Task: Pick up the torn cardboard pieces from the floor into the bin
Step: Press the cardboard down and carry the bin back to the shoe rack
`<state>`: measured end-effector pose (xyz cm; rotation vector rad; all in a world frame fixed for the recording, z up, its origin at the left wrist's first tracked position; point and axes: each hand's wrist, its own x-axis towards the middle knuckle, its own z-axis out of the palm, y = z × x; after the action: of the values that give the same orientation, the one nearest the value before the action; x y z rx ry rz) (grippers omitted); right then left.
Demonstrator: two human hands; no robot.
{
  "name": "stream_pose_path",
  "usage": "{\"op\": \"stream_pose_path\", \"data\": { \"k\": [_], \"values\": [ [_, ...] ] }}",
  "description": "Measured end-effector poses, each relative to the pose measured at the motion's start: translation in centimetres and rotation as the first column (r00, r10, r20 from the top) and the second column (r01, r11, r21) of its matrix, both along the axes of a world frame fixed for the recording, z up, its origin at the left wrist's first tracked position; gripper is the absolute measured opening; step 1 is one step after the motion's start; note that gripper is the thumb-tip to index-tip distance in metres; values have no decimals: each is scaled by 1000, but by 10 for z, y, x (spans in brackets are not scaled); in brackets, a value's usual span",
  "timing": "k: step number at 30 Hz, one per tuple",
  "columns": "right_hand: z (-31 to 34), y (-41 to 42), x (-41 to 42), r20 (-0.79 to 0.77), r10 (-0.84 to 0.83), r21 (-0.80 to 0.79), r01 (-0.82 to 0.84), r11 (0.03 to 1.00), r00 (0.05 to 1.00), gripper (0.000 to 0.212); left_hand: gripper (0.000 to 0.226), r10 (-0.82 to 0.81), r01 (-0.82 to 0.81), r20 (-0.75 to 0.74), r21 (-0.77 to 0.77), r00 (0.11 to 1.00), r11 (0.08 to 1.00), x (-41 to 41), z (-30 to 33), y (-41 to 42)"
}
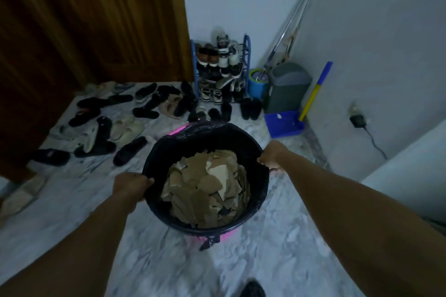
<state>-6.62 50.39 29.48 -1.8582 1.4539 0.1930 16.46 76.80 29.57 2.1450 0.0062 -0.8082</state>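
A pink bin [183, 128] lined with a black bag hangs in front of me above the marble floor. Several torn brown cardboard pieces [207, 188] fill its inside. My left hand [131, 184] grips the bin's left rim, fingers curled over the edge. My right hand [271, 154] grips the right rim the same way. I see no loose cardboard on the floor around the bin.
Many slippers and shoes [125, 128] lie scattered on the floor ahead left, before a wooden door [91, 19]. A blue shoe rack [222, 70], grey swing-lid bin [287, 87], blue dustpan [283, 123] and mop bucket [258, 84] stand in the far corner. A charger [357, 119] hangs on the right wall.
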Motion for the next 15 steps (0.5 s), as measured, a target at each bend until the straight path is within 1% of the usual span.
{"op": "stream_pose_path", "data": {
  "k": [2,6,10,13,15],
  "values": [
    [-7,-50,-14,3,-66,24,66,998,998,21,20,-61,61,-6,-14,998,998,-3,-9,-54],
    [-12,-127,-40,-42,-56,20,57,998,998,19,11,-114,113,-36,-5,993,994,-16,-26,-146],
    [-22,-209,-63,-97,-76,-25,74,997,992,15,16,-171,170,-60,-14,983,985,-26,-45,-240],
    [-36,-262,-76,-102,-117,-25,115,993,988,27,15,-195,194,-69,-16,978,981,-29,-61,-305],
    [-49,-294,-86,-107,-147,-37,144,989,983,29,13,-227,226,-80,-19,971,974,-30,-75,-348]
  ]
}}
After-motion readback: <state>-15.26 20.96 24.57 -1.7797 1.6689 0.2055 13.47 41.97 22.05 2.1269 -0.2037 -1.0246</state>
